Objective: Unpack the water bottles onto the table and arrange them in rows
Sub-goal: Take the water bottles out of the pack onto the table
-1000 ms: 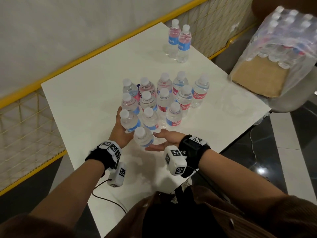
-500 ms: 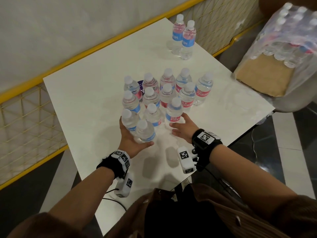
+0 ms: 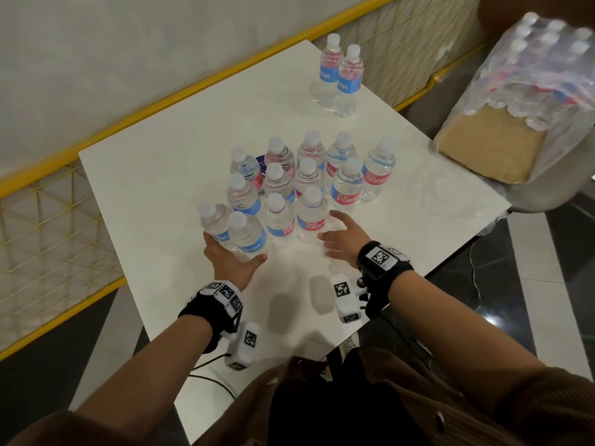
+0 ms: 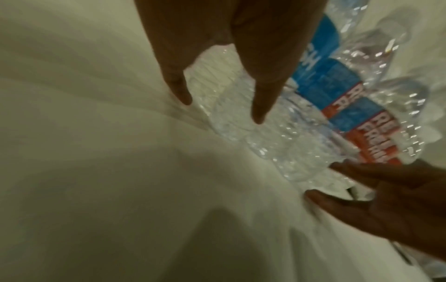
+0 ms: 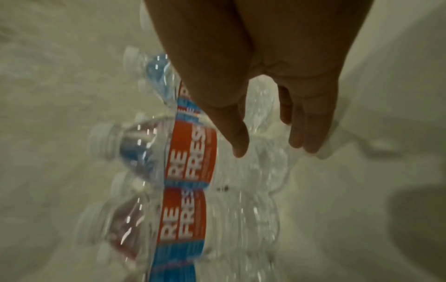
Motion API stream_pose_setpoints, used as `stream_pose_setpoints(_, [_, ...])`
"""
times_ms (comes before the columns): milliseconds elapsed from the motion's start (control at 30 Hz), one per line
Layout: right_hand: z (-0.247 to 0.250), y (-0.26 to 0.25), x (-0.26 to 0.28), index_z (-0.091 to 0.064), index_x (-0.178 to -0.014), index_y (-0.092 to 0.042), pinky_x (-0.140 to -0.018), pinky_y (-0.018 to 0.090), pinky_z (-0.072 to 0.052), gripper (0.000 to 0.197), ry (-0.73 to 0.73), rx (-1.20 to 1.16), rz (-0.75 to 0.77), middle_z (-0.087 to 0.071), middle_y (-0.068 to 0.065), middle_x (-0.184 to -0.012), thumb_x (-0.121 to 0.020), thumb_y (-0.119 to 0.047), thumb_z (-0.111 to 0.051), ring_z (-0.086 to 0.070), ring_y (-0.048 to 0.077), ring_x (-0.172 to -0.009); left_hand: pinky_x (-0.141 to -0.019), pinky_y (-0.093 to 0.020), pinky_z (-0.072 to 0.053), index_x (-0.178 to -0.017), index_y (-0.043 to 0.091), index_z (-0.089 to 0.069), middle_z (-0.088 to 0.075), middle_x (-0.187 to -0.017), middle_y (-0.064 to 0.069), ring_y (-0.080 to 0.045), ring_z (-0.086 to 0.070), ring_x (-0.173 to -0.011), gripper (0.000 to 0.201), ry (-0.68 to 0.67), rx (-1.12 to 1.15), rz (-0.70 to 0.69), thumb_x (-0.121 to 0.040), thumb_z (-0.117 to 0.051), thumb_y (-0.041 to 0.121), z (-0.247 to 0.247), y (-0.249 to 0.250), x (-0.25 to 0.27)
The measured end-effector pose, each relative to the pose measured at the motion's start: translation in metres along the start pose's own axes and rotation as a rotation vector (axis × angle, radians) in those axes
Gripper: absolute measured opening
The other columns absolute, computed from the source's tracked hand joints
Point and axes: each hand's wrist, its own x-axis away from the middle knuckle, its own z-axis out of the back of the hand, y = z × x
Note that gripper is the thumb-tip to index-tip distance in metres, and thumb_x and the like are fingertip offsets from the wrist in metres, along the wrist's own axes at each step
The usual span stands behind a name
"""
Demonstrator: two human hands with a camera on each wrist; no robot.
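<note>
Nearest me, the left hand [image 3: 230,262] is spread, palm and straight fingers pressing 2 front-left bottles [image 3: 246,235], I judge to square them into the row. The right hand [image 3: 344,239], fingers splayed, flanks the red-labelled bottle [image 3: 310,217]; whether it touches, I cannot tell. Beyond stands the cluster [image 3: 277,178] on the white table [image 3: 161,175], then 2 stray bottles [image 3: 341,78]. The shrink-wrapped pack [image 3: 531,75] sits off right.

White square table [image 3: 154,201] under fingers [image 3: 346,220]; top glossy, soft shadows on near part. Beyond fingertips: plain pale wall [image 3: 128,53]. Yellow rail [image 3: 180,91] runs along wall foot, just behind table's far edge. Left of fingers: yellow wire-mesh panel [image 3: 48,239] below rail; same mesh past table's far corner. Right of fingers: pale chair [image 3: 547,201] beside table. Floor [image 3: 467,284] dark, glossy, crossed by pale stripes. Light dim, even.
</note>
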Motion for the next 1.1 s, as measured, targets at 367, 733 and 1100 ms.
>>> stream_pose_setpoints(367, [0.07,-0.041,-0.02,-0.01,-0.147,-0.031,-0.105,0.052,-0.038,0.116,0.443,0.081,0.181,-0.024,0.012,-0.152,-0.059,-0.024,-0.085,-0.036,0.032,-0.134,-0.063,-0.025,-0.048,-0.086,0.012,-0.062,-0.069,-0.093,-0.007,-0.014,-0.063,-0.071,0.026,-0.585,0.003,0.242,-0.091,-0.058,0.037,-0.057,0.063,0.042])
stream_pose_setpoints(733, [0.069,-0.068,-0.019,-0.026,-0.142,-0.03,-0.091,0.056,-0.046,0.075,0.209,0.157,0.324,-0.046,-0.001,-0.127,-0.083,-0.015,-0.07,-0.048,0.027,-0.122,-0.086,-0.045,-0.055,-0.093,0.015,-0.073,-0.063,-0.122,-0.012,-0.034,-0.058,-0.116,0.026,-0.489,-1.37,-1.32,-0.068,-0.077,0.015,-0.101,0.104,0.045])
stream_pose_setpoints(1100, [0.052,-0.054,-0.017,-0.025,-0.142,-0.032,-0.09,0.063,-0.046,0.075,0.143,0.192,0.327,-0.039,0.004,-0.141,-0.084,-0.019,-0.07,-0.042,0.026,-0.125,-0.112,-0.055,0.012,-0.148,-0.004,-0.012,-0.009,-0.157,-0.022,-0.041,0.002,-0.145,0.061,-0.21,-2.161,-1.19,-0.101,-0.027,0.033,-0.085,0.088,0.048])
